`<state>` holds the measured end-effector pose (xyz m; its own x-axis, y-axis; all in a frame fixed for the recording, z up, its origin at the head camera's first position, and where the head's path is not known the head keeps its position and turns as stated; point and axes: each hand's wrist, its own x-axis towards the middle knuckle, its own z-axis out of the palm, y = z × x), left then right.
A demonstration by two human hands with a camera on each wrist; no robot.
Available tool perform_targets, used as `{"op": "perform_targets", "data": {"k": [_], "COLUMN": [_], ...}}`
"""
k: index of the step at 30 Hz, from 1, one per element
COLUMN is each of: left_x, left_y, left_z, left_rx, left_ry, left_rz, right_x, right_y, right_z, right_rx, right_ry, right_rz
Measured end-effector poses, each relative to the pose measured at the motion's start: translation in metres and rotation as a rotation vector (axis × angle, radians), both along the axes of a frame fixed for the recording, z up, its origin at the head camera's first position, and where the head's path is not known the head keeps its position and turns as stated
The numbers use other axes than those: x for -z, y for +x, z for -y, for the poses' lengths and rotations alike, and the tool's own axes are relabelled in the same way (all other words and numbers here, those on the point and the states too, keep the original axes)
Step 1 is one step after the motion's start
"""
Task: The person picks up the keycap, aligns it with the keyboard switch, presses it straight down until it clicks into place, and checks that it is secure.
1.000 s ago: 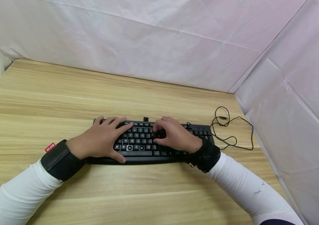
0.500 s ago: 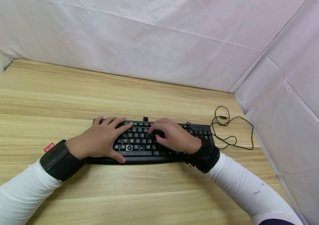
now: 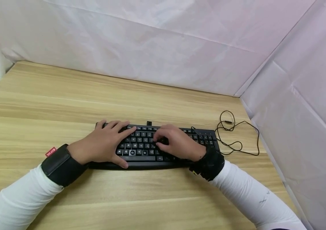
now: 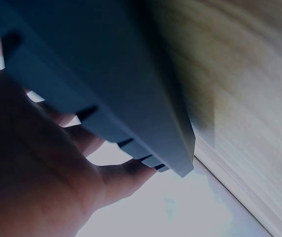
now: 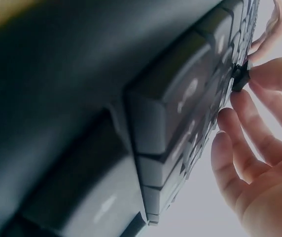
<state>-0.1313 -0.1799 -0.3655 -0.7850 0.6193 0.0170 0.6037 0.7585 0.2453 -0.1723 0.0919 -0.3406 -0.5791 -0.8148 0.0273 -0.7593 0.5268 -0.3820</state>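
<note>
A black keyboard [image 3: 138, 158] with white-lettered keys lies on the wooden table. Spread over its left end, my left hand [image 3: 104, 145] rests with straight, parted fingers, the thumb on the front edge. My right hand [image 3: 180, 142] is over the middle of the keys. In the right wrist view, its thumb and forefinger pinch a small black keycap [image 5: 240, 79], tilted at the key surface; whether it sits loose or seated I cannot tell. Two spots in the bottom letter row show dark rings, one a key position [image 3: 132, 152] left of the other.
A thin black cable [image 3: 257, 140] lies in loops to the right of the keyboard, partly over its right end. A small black piece [image 3: 149, 123] stands at the keyboard's back edge. White cloth walls [image 3: 151, 48] border the wooden table [image 3: 122, 198] behind and at right.
The right hand has shifted slightly left, and its thumb and forefinger have come closer together over the keys. My left hand and the keyboard have stayed in place.
</note>
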Motion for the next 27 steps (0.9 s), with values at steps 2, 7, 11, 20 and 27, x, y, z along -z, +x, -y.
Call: {"op": "perform_targets", "data": {"k": [2, 7, 11, 20, 27], "left_x": [0.0006, 0.0018, 0.002, 0.0022, 0.0022], "left_y": [0.0008, 0.0009, -0.0001, 0.002, 0.0004], "left_z": [-0.0001, -0.0002, -0.0002, 0.0011, 0.0006], "left_rx": [0.004, 0.004, -0.002, -0.002, 0.001], "left_ry": [0.005, 0.011, 0.012, 0.007, 0.018], "left_rz": [-0.003, -0.016, -0.018, -0.026, -0.024], "right_x": [0.001, 0.0003, -0.003, -0.0032, -0.0043], "right_y": [0.0014, 0.0024, 0.0016, 0.0009, 0.0012], "right_z": [0.0006, 0.0007, -0.0002, -0.0004, -0.0003], "right_rx": [0.004, 0.012, 0.002, -0.081, -0.067], "right_ry": [0.001, 0.006, 0.009, 0.053, 0.071], "right_rz": [0.004, -0.002, -0.018, 0.012, -0.002]}}
